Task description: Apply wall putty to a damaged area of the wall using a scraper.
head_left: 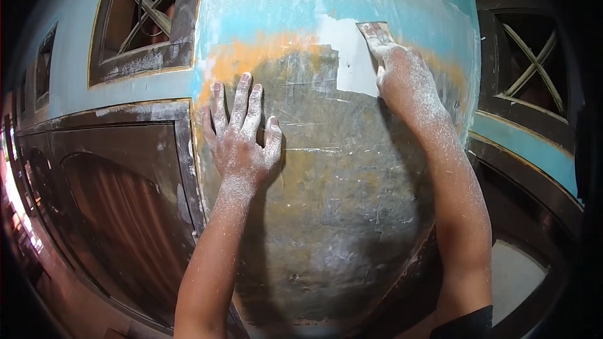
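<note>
My left hand [242, 141] lies flat against the wall [339, 169], its dusty fingers spread over the border of orange paint and bare grey-brown surface. Higher up and to the right, my right hand [405, 75] is closed around a putty knife [375, 31], whose wide blade points up against the wall. White dust coats both hands and forearms. Just left of the knife is a patch of smooth white putty [355, 56], spread across the turquoise paint and the bare area. The knife's handle is hidden in my fist.
On the left are a dark framed vent [144, 12] with crossed bars and a brown wooden door [119, 194] with a curtain [125, 213]. Another crossed-bar vent [534, 63] is at the right, above a dark frame [527, 176]. Door frames flank the wall section.
</note>
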Motion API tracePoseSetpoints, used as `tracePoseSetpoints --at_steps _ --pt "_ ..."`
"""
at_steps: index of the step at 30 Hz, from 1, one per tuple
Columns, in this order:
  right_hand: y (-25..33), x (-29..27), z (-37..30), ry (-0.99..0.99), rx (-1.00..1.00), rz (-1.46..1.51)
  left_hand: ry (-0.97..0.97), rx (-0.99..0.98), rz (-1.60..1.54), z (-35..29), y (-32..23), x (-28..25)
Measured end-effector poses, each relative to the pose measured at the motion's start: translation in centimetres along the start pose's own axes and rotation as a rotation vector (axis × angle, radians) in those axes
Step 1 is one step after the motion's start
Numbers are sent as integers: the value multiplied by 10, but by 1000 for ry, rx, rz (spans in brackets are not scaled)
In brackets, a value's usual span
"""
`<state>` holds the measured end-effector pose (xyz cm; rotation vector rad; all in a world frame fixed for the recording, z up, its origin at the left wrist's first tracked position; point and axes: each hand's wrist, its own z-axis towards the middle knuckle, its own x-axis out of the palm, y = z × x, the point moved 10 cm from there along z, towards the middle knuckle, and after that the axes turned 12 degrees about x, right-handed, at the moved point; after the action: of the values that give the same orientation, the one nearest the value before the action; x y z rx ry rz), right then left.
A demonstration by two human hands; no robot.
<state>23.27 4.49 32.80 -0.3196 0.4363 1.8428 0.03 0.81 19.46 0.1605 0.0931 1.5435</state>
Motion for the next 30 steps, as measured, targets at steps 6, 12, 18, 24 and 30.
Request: tracePoseSetpoints --at_steps 6,12,18,24,30 --pt "1 7 2 -6 -34 18 -6 7 -18 2 -3 -5" --pt "11 1 0 52 3 17 22 -8 -32 1 0 -1" --pt "15 -2 0 41 4 0 31 -3 -38 1 -1 1" --pt "10 10 4 20 4 -41 23 -6 -41 1 -2 0" --pt "14 8 -2 43 30 -86 14 5 -42 2 -2 -3"
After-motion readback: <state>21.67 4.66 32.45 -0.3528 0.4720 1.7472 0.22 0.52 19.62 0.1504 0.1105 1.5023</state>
